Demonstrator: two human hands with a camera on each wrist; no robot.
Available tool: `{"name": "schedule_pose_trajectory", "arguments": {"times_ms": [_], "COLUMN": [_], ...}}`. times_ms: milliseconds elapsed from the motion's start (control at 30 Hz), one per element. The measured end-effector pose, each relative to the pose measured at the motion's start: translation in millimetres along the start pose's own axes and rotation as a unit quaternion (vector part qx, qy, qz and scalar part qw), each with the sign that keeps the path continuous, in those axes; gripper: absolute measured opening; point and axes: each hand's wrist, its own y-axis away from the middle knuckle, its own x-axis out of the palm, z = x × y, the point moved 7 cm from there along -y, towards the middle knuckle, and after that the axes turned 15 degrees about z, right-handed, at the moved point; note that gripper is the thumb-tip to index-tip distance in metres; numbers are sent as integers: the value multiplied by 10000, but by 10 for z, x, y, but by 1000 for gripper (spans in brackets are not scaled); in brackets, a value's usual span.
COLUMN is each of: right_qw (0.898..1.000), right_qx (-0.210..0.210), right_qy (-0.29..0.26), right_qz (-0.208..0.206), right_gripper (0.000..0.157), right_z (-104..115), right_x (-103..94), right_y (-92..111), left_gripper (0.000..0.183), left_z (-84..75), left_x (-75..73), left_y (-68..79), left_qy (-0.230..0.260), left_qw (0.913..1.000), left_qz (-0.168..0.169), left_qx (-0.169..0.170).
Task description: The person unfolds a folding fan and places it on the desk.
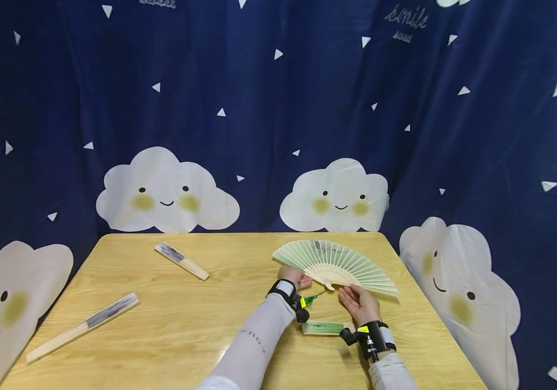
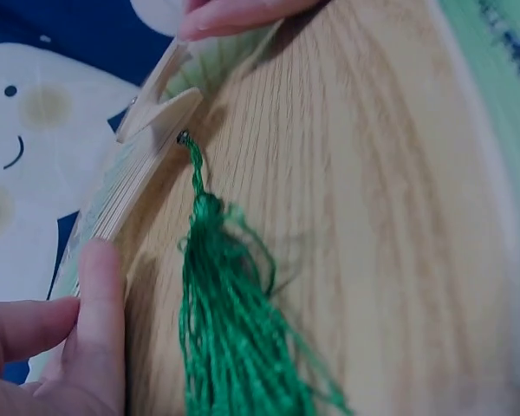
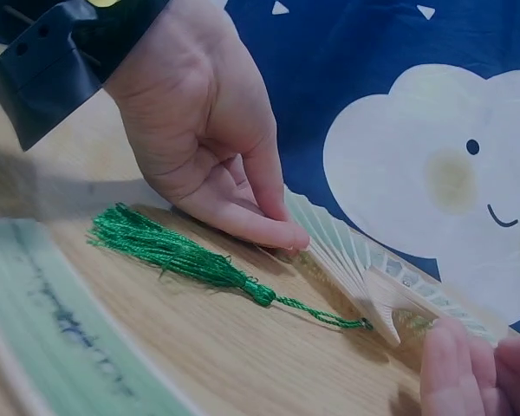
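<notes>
A pale green folding fan (image 1: 334, 265) is spread wide above the right part of the table, its ribs meeting at a pale pivot end. My left hand (image 1: 296, 276) pinches its left edge between thumb and fingers, clearest in the right wrist view. On the other side my right hand (image 1: 362, 304) holds the right edge, thumb and fingertips at the outer rib. A green tassel (image 3: 178, 251) trails from the pivot and lies toward me over the wood. Below the hands rests a flat green rectangular piece (image 1: 323, 328) with dark markings, partly hidden by the right wrist camera.
Two folded fans with dark-patterned leaves lie on the wooden table (image 1: 171, 346): one folded fan (image 1: 182, 261) toward the back, another folded fan (image 1: 83, 327) at the near left. A dark blue curtain (image 1: 259, 108) with smiling clouds hangs behind and beside the table.
</notes>
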Motion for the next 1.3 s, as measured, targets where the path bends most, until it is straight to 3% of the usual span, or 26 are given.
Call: {"name": "schedule_pose_trajectory", "arguments": {"times_ms": [33, 167, 233, 267, 300, 400, 467, 533, 633, 800, 933, 1033, 1167, 1233, 1300], "right_qw": [10000, 10000, 9999, 9998, 9998, 9996, 9996, 9998, 9999, 9994, 9905, 9620, 9026, 8587, 7986], "right_qx": [22, 10, 9, 9, 15, 37, 45, 68, 148, 80, -446, -829, -891, -799, -743], "right_qy": [3, -46, -111, -139, -156, -188, -166, -92, 46, 300, 1300, 2603, 4211, 5058, 5956], "right_qz": [-25, -75, -123, -135, -132, -227, -214, -173, 19, 173, 112, 46, 86, 203, 442], "right_gripper": [15, 16, 13, 12, 12, 13, 16, 19, 20, 25, 37, 42, 40, 35, 31], "right_z": [-8, -24, -32, -36, -39, -37, -24, -5, 20, 98, 249, 368, 435, 432, 410], "right_x": [7, 56, 77, 83, 87, 86, 89, 99, 120, 90, 35, 15, 24, 43, 73], "right_y": [-18, -97, -121, -136, -148, -180, -203, -216, -199, -29, 162, 319, 531, 625, 704], "left_gripper": [36, 23, 21, 19, 20, 23, 27, 30, 28, 23, 19, 18, 20, 22, 23], "left_z": [30, 349, 590, 702, 752, 632, 409, 154, -23, -176, -225, -255, -297, -306, -311], "left_x": [-22, -176, -276, -326, -348, -313, -235, -138, -77, -35, 1, 40, 69, 71, 68], "left_y": [-74, -706, -1143, -1331, -1397, -1202, -832, -410, -87, 260, 446, 627, 971, 1174, 1365], "left_qy": [4, 21, 40, 190, 232, 246, 176, -101, -192, -932, -1770, -2418, -3362, -3672, -3904], "left_qw": [10000, 9999, 9997, 9997, 9997, 9996, 9998, 9998, 9989, 9911, 9732, 9507, 9064, 8862, 8681], "left_qz": [-50, -128, -218, -70, -115, -39, 34, -115, 121, 574, 1120, 1545, 1998, 2221, 2415], "left_qx": [-59, -83, 36, 110, 25, 103, 55, 155, 406, 763, 952, 1176, 1600, 1748, 1888]}}
